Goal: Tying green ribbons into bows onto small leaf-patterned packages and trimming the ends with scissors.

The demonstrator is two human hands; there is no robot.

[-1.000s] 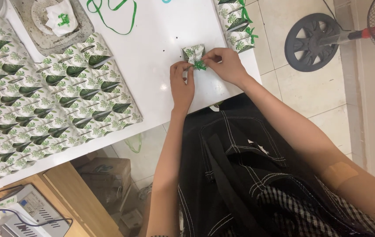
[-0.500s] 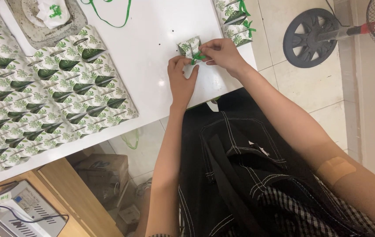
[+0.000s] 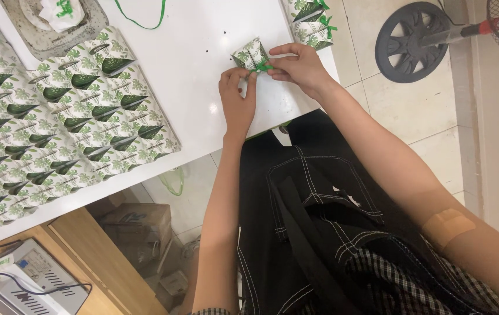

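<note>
Small leaf-print box (image 3: 251, 55) w/ green ribbon (image 3: 263, 67) is pinched by both grips, left hand (image 3: 237, 96) and right hand (image 3: 300, 66), fingers closed. Since approx. 1 s ago it's been kept on bench (image 3: 202, 64), right of folded-box rows (image 3: 57, 116); tying seems ongoing.

Rows of flat leaf-printed paper pouches (image 3: 57, 128) cover the left of the white table (image 3: 202, 35). A grey tray (image 3: 51, 29) sits upper left, a black fan base (image 3: 415, 41) upper right, a cardboard box (image 3: 138, 233) below the table.
</note>
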